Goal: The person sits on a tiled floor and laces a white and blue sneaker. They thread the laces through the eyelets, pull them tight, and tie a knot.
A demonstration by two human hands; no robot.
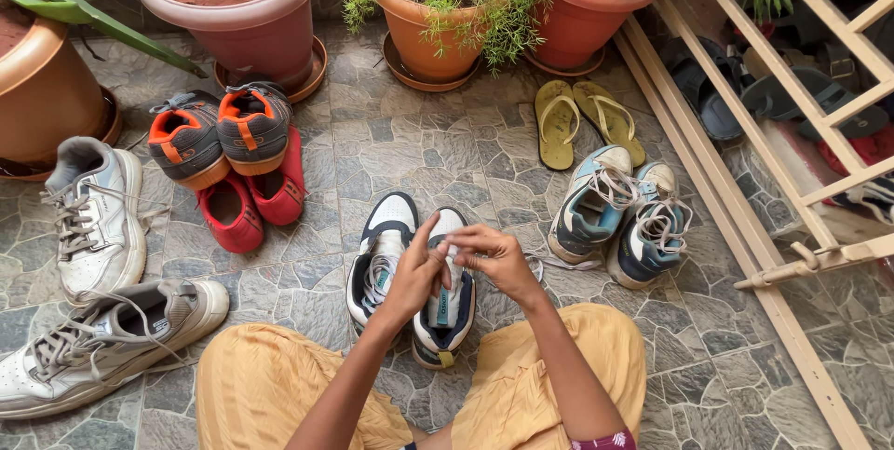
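Head view: left hand [413, 275] and right hand [494, 257] were together, both pinching a white lace over the black-and-white sneaker [447, 306]. That sneaker lay on the stone floor [438, 147] directly under the hands, between the knees, touching its twin [380, 254] on the left.

Terracotta plant pots [433, 26] line the far edge of stone paving; yellow rubber flip-flops [582, 121], red slip-on shoes [251, 203] and worn white sneakers [93, 212] lie scattered; a cream wooden rack [792, 87], right, apparently holds sandals.
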